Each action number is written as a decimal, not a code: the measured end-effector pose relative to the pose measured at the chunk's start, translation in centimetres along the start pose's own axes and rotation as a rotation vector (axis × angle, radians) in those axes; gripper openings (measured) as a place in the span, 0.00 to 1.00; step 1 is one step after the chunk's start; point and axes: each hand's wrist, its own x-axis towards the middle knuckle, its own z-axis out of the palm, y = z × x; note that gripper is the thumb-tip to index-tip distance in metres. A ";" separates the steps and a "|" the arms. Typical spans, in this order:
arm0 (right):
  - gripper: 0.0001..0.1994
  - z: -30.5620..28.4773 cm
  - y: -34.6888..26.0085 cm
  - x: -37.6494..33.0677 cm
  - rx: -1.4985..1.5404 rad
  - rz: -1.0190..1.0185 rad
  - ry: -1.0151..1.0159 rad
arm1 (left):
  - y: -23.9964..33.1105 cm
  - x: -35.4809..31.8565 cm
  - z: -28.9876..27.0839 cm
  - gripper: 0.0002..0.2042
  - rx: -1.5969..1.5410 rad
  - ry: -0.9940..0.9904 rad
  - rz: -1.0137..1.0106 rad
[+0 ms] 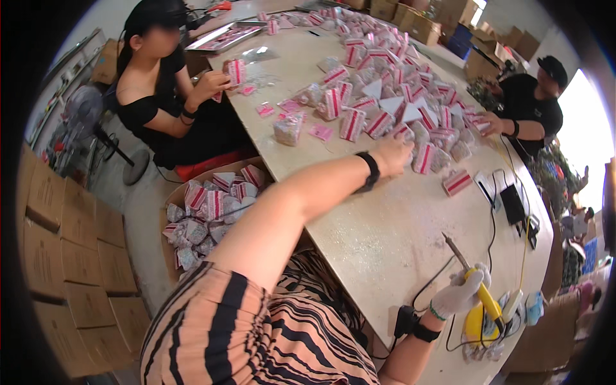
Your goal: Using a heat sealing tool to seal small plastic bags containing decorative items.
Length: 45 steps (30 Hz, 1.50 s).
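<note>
My left hand (393, 153) reaches across the table (385, 237) and rests on the near edge of a heap of pink-and-white packets (385, 83), fingers curled among them; whether it grips one is unclear. A black band circles that wrist. My right hand (463, 292), in a white glove, holds a yellow-handled soldering tool (476, 281) with its metal tip pointing up and left above the table's near right corner. One packet (457, 182) lies apart from the heap.
A person in black (170, 96) sits at the left holding a packet; another in a black cap (532, 106) reaches in from the right. An open carton of packets (205, 212) stands on the floor. Cables and a black adapter (512, 204) lie at right. Stacked cartons (70, 256) line the left.
</note>
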 end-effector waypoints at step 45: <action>0.11 -0.7 2.1 -2.0 0.061 0.082 -0.333 | 9.7 -7.1 -0.7 0.20 -1.982 -0.353 -0.811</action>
